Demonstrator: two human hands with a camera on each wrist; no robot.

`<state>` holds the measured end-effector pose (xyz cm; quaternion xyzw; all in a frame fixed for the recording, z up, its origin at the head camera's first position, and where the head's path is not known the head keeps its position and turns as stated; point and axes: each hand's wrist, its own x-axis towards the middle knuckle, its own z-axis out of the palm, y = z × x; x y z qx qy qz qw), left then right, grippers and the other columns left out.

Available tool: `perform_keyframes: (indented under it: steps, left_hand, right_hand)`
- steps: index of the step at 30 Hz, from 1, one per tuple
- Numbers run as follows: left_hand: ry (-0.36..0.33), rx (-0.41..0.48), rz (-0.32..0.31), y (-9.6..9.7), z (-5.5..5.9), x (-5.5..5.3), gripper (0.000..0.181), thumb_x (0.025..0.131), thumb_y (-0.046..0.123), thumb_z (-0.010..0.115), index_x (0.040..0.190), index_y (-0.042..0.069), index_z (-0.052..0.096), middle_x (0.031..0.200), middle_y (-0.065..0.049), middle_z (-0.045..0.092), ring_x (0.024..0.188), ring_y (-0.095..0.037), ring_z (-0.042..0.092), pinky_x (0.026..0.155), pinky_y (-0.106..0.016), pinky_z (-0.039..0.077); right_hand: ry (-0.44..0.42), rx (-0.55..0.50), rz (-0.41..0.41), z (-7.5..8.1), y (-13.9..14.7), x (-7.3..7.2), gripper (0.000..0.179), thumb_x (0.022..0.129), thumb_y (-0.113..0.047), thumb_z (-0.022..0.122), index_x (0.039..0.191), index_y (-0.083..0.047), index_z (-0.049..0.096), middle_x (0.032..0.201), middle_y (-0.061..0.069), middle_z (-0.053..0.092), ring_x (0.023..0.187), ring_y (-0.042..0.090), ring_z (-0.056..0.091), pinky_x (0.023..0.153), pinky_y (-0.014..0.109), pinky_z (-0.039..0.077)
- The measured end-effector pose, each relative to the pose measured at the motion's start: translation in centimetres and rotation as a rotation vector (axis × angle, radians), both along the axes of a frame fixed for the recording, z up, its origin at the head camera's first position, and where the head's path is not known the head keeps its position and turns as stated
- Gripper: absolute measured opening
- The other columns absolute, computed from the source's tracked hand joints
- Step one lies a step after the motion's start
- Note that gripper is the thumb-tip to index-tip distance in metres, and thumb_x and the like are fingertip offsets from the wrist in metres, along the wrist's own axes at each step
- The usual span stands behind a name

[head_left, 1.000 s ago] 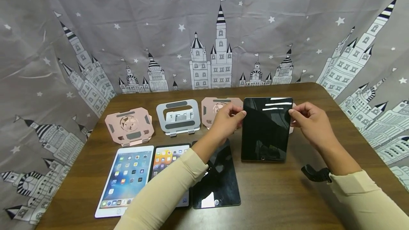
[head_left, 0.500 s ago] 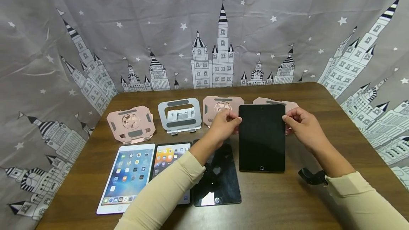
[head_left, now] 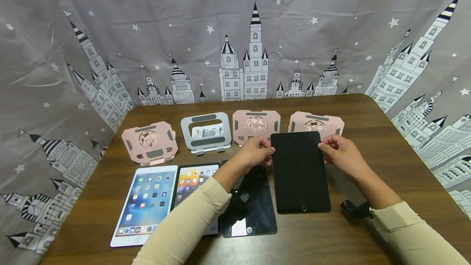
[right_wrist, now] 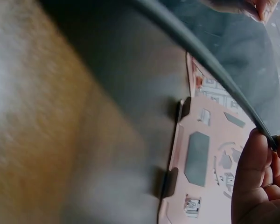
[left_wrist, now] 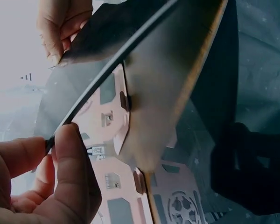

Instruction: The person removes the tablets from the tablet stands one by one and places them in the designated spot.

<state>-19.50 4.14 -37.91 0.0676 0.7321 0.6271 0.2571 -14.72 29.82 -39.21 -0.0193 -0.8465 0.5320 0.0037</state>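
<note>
Between my two hands is a tablet (head_left: 301, 175) with a dark screen, its round button at the near end. My left hand (head_left: 255, 152) pinches its upper left edge between thumb and fingers. On the opposite side, my right hand (head_left: 342, 154) pinches the upper right edge. The tablet leans back, far end raised, its near end low over the wooden table. In the left wrist view the tablet's thin edge (left_wrist: 112, 63) runs up from the pinching fingers. Beyond its far end stands a pink tablet stand (head_left: 315, 125), its lower part hidden. A second dark tablet (head_left: 254, 212) lies close on the left.
Left of that lie a white tablet (head_left: 147, 203) and a black-framed tablet (head_left: 195, 175) with lit screens, the latter partly covered by my left sleeve (head_left: 187, 224). Behind them stand a pink stand (head_left: 150, 142), a grey stand (head_left: 206, 132) and another pink stand (head_left: 256, 125).
Both hands have brought the tablet down and nearer, and it leans further back. The pink stand behind it shows more now.
</note>
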Motion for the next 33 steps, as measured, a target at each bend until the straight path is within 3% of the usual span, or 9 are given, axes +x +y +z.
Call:
perform_keyframes:
  steps: [7, 13, 18, 23, 33]
  left_hand:
    - [-0.011, -0.066, -0.025, -0.6, -0.7, 0.2, 0.007, 0.089, 0.004, 0.058, 0.087, 0.002, 0.051, 0.071, -0.01, 0.058, 0.058, -0.016, 0.059, 0.066, -0.037, 0.055]
    - [0.075, -0.131, -0.042, -0.6, -1.7, 0.7, 0.011, 0.088, 0.003, 0.059, 0.08, 0.001, 0.052, 0.064, -0.007, 0.056, 0.054, -0.014, 0.058, 0.054, -0.029, 0.053]
    - [0.139, -0.268, -0.071, -0.7, -2.5, 1.1, 0.014, 0.088, 0.009, 0.06, 0.076, 0.005, 0.053, 0.059, -0.005, 0.056, 0.049, -0.012, 0.055, 0.045, -0.023, 0.047]
    - [0.173, -0.347, -0.099, -0.8, -3.4, 1.5, 0.022, 0.087, 0.011, 0.061, 0.067, 0.006, 0.054, 0.053, -0.003, 0.054, 0.045, -0.01, 0.052, 0.042, -0.02, 0.043]
    - [0.201, -0.472, -0.117, -0.7, -3.5, 1.5, 0.026, 0.086, 0.012, 0.063, 0.061, 0.008, 0.054, 0.049, -0.001, 0.054, 0.046, -0.011, 0.053, 0.041, -0.02, 0.039]
  right_hand:
    - [-0.043, 0.022, 0.031, -0.4, -0.4, 0.2, 0.023, 0.094, -0.015, 0.052, 0.096, 0.008, 0.049, 0.07, 0.01, 0.051, 0.056, 0.015, 0.053, 0.054, 0.032, 0.052]
    - [-0.128, 0.007, 0.06, -0.8, -0.5, 0.4, 0.021, 0.094, -0.014, 0.051, 0.097, 0.008, 0.048, 0.072, 0.009, 0.05, 0.06, 0.015, 0.053, 0.055, 0.03, 0.052]
    - [-0.178, 0.01, 0.1, -1.6, -0.5, 0.4, 0.019, 0.094, -0.013, 0.05, 0.095, 0.006, 0.048, 0.072, 0.007, 0.048, 0.062, 0.015, 0.051, 0.055, 0.029, 0.052]
    - [-0.225, 0.058, 0.173, -2.1, -0.2, 0.3, 0.015, 0.094, -0.01, 0.05, 0.095, 0.005, 0.048, 0.071, 0.007, 0.046, 0.062, 0.016, 0.05, 0.055, 0.029, 0.052]
    - [-0.273, 0.102, 0.209, -2.6, -0.3, 0.1, 0.013, 0.093, -0.01, 0.05, 0.093, 0.003, 0.05, 0.07, 0.007, 0.049, 0.062, 0.017, 0.052, 0.056, 0.03, 0.053]
